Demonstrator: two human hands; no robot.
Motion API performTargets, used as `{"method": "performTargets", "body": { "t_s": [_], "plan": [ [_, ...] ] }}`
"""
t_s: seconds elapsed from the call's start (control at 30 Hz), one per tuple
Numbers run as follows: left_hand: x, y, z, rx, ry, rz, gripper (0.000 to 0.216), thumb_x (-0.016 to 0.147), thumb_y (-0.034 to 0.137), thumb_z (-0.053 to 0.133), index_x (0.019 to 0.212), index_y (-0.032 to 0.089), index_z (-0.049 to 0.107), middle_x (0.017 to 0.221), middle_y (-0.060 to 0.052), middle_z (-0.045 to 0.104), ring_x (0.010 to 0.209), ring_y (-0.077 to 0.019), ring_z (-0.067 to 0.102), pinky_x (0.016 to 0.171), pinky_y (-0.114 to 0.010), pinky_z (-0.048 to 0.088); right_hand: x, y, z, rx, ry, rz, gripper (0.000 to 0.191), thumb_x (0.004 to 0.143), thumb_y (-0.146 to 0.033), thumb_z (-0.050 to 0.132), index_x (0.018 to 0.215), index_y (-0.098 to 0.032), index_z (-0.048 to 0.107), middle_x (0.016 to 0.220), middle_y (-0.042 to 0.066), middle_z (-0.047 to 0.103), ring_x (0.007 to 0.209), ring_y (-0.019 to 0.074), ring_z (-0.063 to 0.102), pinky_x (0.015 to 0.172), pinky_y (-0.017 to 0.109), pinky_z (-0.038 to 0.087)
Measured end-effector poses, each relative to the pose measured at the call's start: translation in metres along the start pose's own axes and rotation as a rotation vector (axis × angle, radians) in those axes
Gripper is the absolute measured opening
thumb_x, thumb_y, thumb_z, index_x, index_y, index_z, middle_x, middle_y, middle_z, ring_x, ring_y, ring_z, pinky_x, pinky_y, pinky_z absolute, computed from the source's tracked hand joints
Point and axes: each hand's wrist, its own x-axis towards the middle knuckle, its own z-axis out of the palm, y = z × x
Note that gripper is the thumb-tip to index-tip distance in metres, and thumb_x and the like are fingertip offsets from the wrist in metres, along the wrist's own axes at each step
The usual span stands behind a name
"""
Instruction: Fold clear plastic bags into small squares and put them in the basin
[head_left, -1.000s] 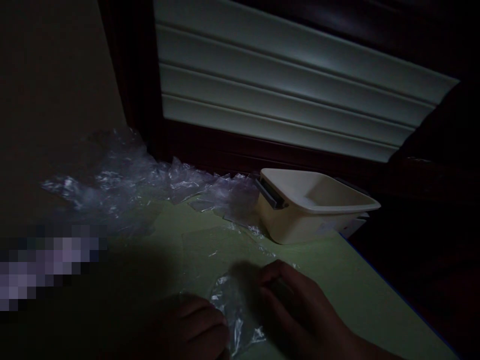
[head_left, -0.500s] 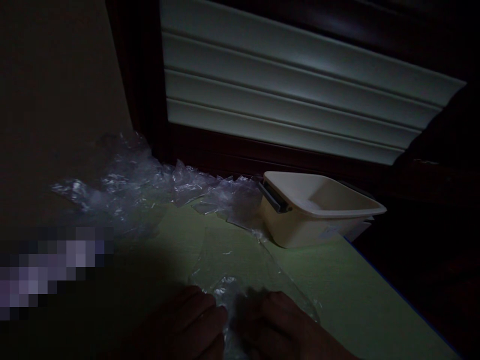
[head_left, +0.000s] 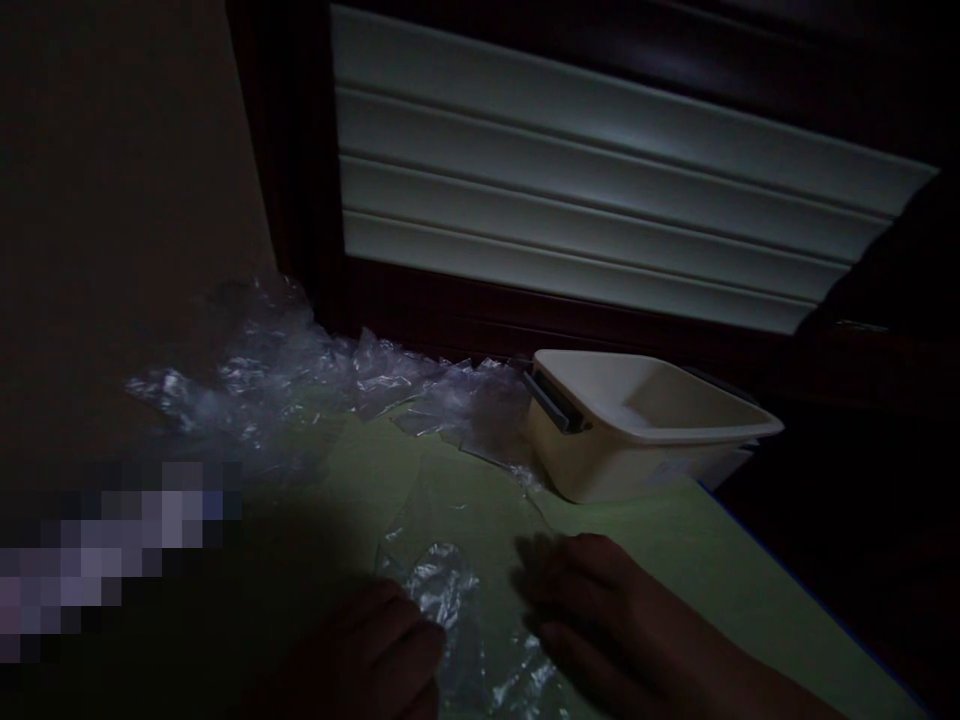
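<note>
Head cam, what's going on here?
In dim light, a person has both hands over clear plastic film on a green tabletop. The left hand is curled at the film; the right hand is beside it, fingers blurred, so grip and contact are unclear. Farther back is a heap of clear plastic, with a cream bin to its right.

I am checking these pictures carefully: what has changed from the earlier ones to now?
The bare right hand drew in toward the bare left hand, then moved back out rightward; whether it released the clear, crinkled plastic film is unclear. The left hand and cream rectangular plastic tub stayed roughly put.
</note>
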Motion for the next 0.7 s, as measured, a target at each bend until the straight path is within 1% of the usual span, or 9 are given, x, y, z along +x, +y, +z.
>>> {"method": "performTargets", "body": {
  "t_s": [0.03, 0.1, 0.27, 0.37, 0.43, 0.5, 0.57, 0.63, 0.7],
  "plan": [
    [0.004, -0.001, -0.001, 0.016, 0.073, -0.008, 0.029, 0.091, 0.017, 0.043, 0.067, 0.018, 0.059, 0.073, 0.000, 0.064, 0.066, -0.0146, 0.055, 0.065, -0.027, 0.047, 0.001, 0.001, 0.002, -0.004, -0.008, -0.007, 0.024, 0.086, -0.015, 0.052, 0.106, -0.018, 0.064, 0.098, 0.009, 0.063, 0.090, 0.0216, 0.059, 0.078, 0.036, 0.052],
    [0.010, -0.003, -0.004, 0.041, 0.131, 0.001, 0.031, 0.093, 0.021, 0.039, 0.070, 0.019, 0.061, 0.080, -0.001, 0.066, 0.072, -0.0153, 0.057, 0.068, -0.026, 0.048, 0.001, 0.001, 0.007, -0.009, -0.005, -0.009, 0.024, 0.085, -0.015, 0.052, 0.107, -0.017, 0.063, 0.100, 0.010, 0.062, 0.092, 0.0222, 0.058, 0.080, 0.037, 0.051],
    [0.014, -0.001, -0.007, 0.002, 0.109, 0.038, 0.030, 0.093, 0.023, 0.037, 0.079, 0.018, 0.063, 0.082, -0.001, 0.067, 0.073, -0.0150, 0.058, 0.067, -0.026, 0.046, 0.002, -0.002, 0.014, -0.005, 0.074, -0.035, 0.026, 0.087, -0.017, 0.053, 0.111, -0.015, 0.061, 0.108, 0.012, 0.061, 0.098, 0.0221, 0.056, 0.086, 0.037, 0.050],
    [0.013, -0.001, -0.006, -0.026, 0.099, 0.034, 0.034, 0.095, 0.021, 0.033, 0.079, 0.018, 0.063, 0.079, 0.000, 0.067, 0.073, -0.0141, 0.058, 0.064, -0.026, 0.045, 0.000, -0.001, 0.010, 0.004, 0.114, -0.081, 0.031, 0.087, -0.019, 0.053, 0.118, -0.014, 0.057, 0.111, 0.012, 0.061, 0.101, 0.0213, 0.055, 0.088, 0.036, 0.049],
    [0.014, -0.001, -0.006, -0.034, 0.097, 0.036, 0.038, 0.097, 0.020, 0.030, 0.078, 0.017, 0.063, 0.078, 0.001, 0.067, 0.073, -0.0131, 0.058, 0.064, -0.025, 0.046, -0.002, -0.001, 0.004, -0.009, 0.126, -0.126, 0.031, 0.088, -0.017, 0.052, 0.119, -0.014, 0.057, 0.109, 0.011, 0.063, 0.100, 0.0197, 0.056, 0.087, 0.033, 0.049],
    [0.013, -0.001, -0.005, -0.041, 0.091, 0.038, 0.036, 0.097, 0.021, 0.033, 0.077, 0.017, 0.063, 0.079, 0.001, 0.067, 0.075, -0.0127, 0.059, 0.067, -0.024, 0.047, -0.004, -0.002, -0.004, -0.045, 0.090, -0.182, 0.024, 0.089, -0.017, 0.051, 0.112, -0.018, 0.061, 0.103, 0.008, 0.066, 0.096, 0.0174, 0.058, 0.090, 0.033, 0.047],
    [0.012, -0.002, -0.004, -0.055, 0.038, 0.038, 0.028, 0.095, 0.023, 0.040, 0.079, 0.018, 0.063, 0.080, 0.001, 0.067, 0.076, -0.0125, 0.059, 0.067, -0.022, 0.047, -0.005, -0.003, -0.010, -0.073, 0.024, -0.270, 0.017, 0.092, -0.021, 0.051, 0.102, -0.021, 0.065, 0.098, 0.005, 0.069, 0.096, 0.0161, 0.060, 0.097, 0.035, 0.042],
    [0.008, -0.002, -0.002, -0.072, -0.040, 0.022, 0.020, 0.091, 0.024, 0.047, 0.079, 0.019, 0.062, 0.079, 0.001, 0.067, 0.072, -0.0119, 0.058, 0.062, -0.020, 0.047, -0.006, -0.005, -0.012, -0.072, -0.042, -0.358, 0.017, 0.093, -0.026, 0.050, 0.096, -0.022, 0.066, 0.097, 0.004, 0.070, 0.099, 0.0157, 0.060, 0.102, 0.035, 0.037],
    [0.005, -0.002, 0.001, -0.085, -0.079, 0.001, 0.020, 0.091, 0.025, 0.046, 0.078, 0.019, 0.061, 0.076, 0.002, 0.066, 0.067, -0.0115, 0.058, 0.057, -0.020, 0.047, -0.006, -0.005, -0.009, -0.045, -0.073, -0.400, 0.020, 0.095, -0.028, 0.047, 0.095, -0.022, 0.066, 0.095, 0.004, 0.070, 0.101, 0.0158, 0.060, 0.103, 0.034, 0.035]
  ]
}}
